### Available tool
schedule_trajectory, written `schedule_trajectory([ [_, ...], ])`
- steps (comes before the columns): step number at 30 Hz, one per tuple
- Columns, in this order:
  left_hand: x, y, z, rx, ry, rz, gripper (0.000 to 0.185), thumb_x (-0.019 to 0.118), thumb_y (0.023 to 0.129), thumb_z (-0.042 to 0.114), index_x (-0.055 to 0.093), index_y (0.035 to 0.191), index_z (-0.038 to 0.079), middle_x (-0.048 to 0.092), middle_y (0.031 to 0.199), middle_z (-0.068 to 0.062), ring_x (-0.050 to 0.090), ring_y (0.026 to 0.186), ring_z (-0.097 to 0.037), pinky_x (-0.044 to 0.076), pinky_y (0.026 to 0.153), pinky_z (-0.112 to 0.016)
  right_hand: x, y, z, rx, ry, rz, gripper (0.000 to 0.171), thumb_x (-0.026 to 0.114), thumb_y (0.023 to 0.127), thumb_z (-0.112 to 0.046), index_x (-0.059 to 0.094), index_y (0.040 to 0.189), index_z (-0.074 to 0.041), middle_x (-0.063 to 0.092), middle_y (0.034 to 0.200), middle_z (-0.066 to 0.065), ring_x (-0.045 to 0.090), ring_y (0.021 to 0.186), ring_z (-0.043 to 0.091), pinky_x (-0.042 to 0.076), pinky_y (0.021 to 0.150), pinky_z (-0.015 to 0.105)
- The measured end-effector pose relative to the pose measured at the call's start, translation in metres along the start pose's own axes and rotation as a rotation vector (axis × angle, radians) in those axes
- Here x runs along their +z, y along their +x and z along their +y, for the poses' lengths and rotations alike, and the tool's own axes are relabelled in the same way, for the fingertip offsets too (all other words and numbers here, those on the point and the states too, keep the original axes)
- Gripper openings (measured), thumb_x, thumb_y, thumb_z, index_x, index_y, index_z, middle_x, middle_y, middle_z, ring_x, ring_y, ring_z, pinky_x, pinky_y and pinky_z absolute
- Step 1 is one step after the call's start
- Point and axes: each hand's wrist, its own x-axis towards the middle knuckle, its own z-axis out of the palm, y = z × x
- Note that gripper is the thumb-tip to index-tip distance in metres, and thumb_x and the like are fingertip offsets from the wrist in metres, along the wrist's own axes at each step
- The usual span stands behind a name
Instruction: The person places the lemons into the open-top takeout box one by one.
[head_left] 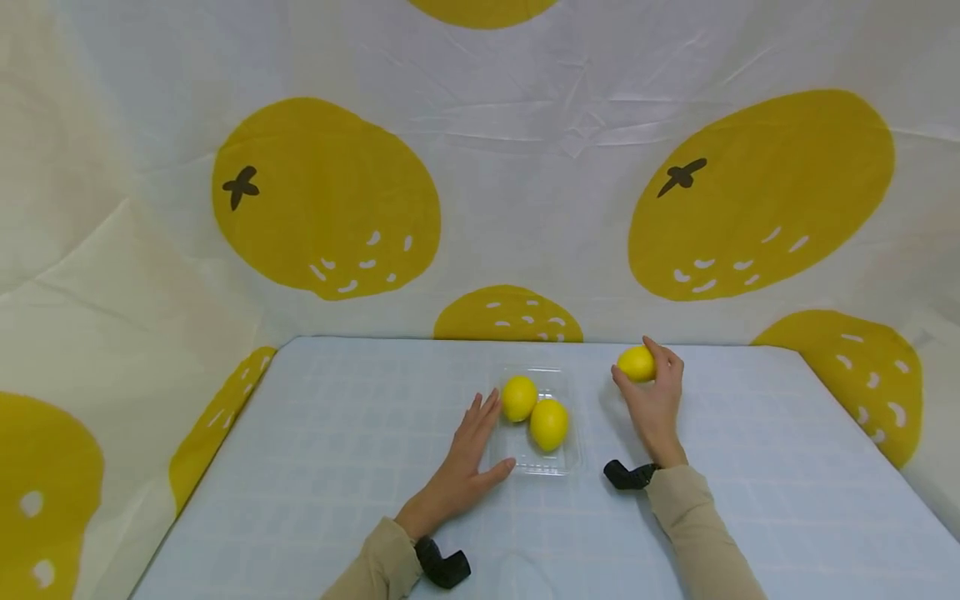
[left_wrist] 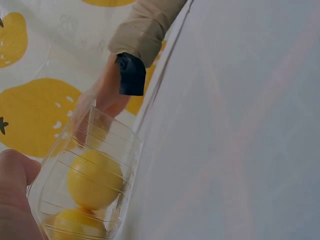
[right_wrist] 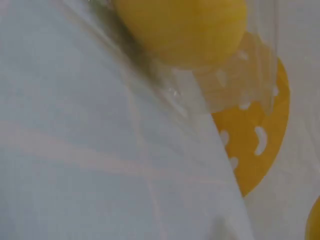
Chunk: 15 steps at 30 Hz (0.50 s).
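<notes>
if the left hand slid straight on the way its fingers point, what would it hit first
Probably the nearer yellow lemon in the clear plastic tray: the left hand lies flat beside the tray, fingertips almost at that lemon, though depth is unclear.

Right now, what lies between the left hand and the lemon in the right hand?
In the head view, the clear plastic tray holding two lemons sits between the left hand and the held lemon.

lemon (right_wrist: 185,27) blurred, cut off at top edge
</notes>
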Motion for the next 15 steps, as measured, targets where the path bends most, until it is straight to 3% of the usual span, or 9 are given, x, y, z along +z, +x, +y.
schedule_trajectory([
  [7, 0.000, 0.000, 0.003, -0.027, 0.002, -0.015, 0.080, 0.058, 0.097, 0.039, 0.015, 0.160, 0.010, 0.007, 0.167, -0.003, -0.001, 0.152, -0.030, 0.006, 0.118, -0.060, -0.010, -0.001, -0.042, 0.030, 0.052, -0.130, 0.068, 0.077, 0.085, -0.010, 0.048, 0.146, -0.014, 0.040, 0.139, 0.014, 0.044, 0.120, 0.023, 0.041, 0.108, 0.044],
  [15, -0.002, 0.001, 0.004, -0.032, 0.005, -0.021, 0.081, 0.057, 0.098, 0.040, 0.015, 0.160, 0.011, 0.006, 0.167, -0.002, 0.000, 0.152, -0.029, 0.006, 0.118, -0.061, -0.013, -0.011, -0.081, 0.075, 0.216, -0.325, 0.073, 0.075, 0.088, -0.009, 0.037, 0.151, -0.013, 0.035, 0.142, 0.011, 0.046, 0.118, 0.019, 0.038, 0.104, 0.015],
])
